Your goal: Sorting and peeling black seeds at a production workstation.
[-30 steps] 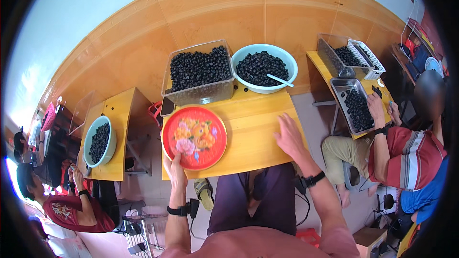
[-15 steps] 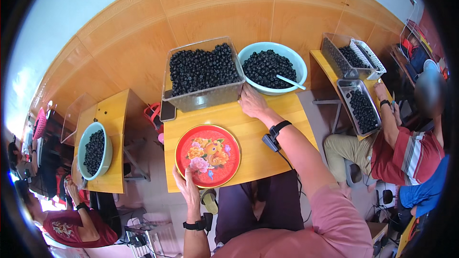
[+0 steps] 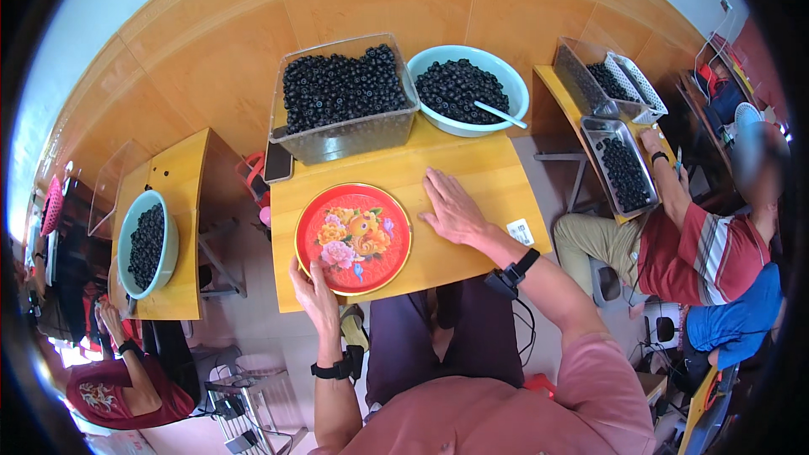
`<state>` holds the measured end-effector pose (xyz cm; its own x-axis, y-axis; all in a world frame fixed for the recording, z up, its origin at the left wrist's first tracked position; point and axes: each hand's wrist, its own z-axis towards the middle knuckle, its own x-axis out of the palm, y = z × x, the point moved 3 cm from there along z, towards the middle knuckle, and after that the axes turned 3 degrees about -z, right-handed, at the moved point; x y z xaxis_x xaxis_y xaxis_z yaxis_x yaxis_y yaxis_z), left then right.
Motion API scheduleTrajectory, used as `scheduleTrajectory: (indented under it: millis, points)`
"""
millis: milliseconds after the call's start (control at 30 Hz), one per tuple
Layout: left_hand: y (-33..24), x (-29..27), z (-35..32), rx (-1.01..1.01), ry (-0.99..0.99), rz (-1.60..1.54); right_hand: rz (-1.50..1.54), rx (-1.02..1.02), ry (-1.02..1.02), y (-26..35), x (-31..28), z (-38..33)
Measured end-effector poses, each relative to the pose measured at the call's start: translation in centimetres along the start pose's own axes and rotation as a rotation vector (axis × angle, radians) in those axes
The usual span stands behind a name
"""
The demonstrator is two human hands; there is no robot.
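Observation:
A round red tray (image 3: 354, 239) with a gold rim and painted flowers lies near the front left of the yellow table (image 3: 438, 274). My left hand (image 3: 316, 299) grips its lower left rim, thumb on top and the other fingers round the outside. Palm down on the tabletop, my right hand (image 3: 455, 209) rests to the right of the tray with its fingers spread and nothing in it. Behind both hands stand a clear plastic box (image 3: 350, 145) and a light blue basin (image 3: 472, 129), each full of small, round black pieces. A pale handle (image 3: 500, 114) sticks out of the basin.
A phone (image 3: 279, 162) lies beside the box, and a white label (image 3: 519, 232) at the table's right. To the left, another basin (image 3: 168, 261) of black pieces stands on a side table. On the right, a co-worker's hand (image 3: 651, 141) is beside a metal pan (image 3: 597, 135).
My right hand has come back from the box's front corner to lie on the tabletop, uncovering the white label. My left hand stays at the tray's rim. The whole view has shifted slightly.

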<state>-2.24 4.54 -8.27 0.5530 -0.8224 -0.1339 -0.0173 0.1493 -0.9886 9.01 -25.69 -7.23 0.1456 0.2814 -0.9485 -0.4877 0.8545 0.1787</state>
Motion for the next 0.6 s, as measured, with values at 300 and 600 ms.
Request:
scheduleTrajectory:
  millis: [300, 600]
  points:
    - [0.7, -1.0, 0.9, 0.085, -0.054, 0.134, 0.218, 0.273, -0.219, -3.2, -3.7, -2.3]
    - [1.1, -0.4, 1.2, 0.227, -0.109, 0.293, 0.184, 0.417, -0.122, -0.7, -2.7, 0.2]
